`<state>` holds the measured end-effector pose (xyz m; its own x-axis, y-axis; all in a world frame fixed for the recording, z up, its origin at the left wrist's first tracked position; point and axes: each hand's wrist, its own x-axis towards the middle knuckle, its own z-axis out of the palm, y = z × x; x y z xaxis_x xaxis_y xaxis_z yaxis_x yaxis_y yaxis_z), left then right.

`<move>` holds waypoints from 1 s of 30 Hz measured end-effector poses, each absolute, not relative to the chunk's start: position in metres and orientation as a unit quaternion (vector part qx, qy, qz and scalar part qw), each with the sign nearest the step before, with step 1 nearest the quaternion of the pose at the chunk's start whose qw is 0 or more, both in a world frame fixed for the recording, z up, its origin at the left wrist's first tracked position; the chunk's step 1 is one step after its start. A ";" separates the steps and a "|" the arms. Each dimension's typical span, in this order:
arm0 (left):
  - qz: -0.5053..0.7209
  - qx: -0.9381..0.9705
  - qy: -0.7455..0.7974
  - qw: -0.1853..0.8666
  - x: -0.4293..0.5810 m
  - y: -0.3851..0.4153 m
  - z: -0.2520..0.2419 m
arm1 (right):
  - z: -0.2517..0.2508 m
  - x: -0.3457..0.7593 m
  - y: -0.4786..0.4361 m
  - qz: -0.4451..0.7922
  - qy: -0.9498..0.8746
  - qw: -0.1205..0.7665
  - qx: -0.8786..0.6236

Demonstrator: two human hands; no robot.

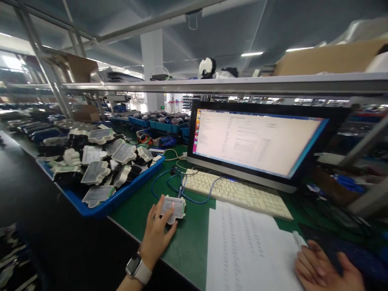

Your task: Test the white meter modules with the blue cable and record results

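My left hand (159,228), with a watch on its wrist, grips a small white electronic module (177,208) on the green bench top. The index finger lies on the module's face, close to a glowing red light. A blue cable (180,191) runs into the module's far side. At the lower right, my right hand (323,264) has its fingers curled beside printed sheets (242,246). A slim whitish object (298,239) sticks out by its fingertips, too blurred to name.
A blue tray (121,198) heaped with white modules (98,196) stands at the left. Behind my hands are a cream keyboard (236,192) and a lit monitor (251,141). A shelf (230,85) crosses above. Dark cables (339,210) lie at the right.
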<state>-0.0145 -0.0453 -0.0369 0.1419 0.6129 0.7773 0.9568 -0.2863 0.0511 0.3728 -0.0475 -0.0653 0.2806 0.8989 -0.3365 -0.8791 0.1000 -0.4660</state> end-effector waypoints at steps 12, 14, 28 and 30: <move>-0.360 -0.719 -0.548 0.230 -0.015 -0.044 -0.037 | -0.058 0.367 -0.047 0.602 0.003 0.751 -0.272; -0.360 -0.719 -0.548 0.229 -0.016 -0.044 -0.038 | -0.057 0.367 -0.047 0.600 0.006 0.752 -0.273; -0.359 -0.719 -0.552 0.221 -0.018 -0.043 -0.039 | -0.057 0.367 -0.049 0.610 0.006 0.750 -0.255; -0.359 -0.719 -0.552 0.220 -0.018 -0.043 -0.039 | -0.058 0.367 -0.049 0.614 0.006 0.749 -0.250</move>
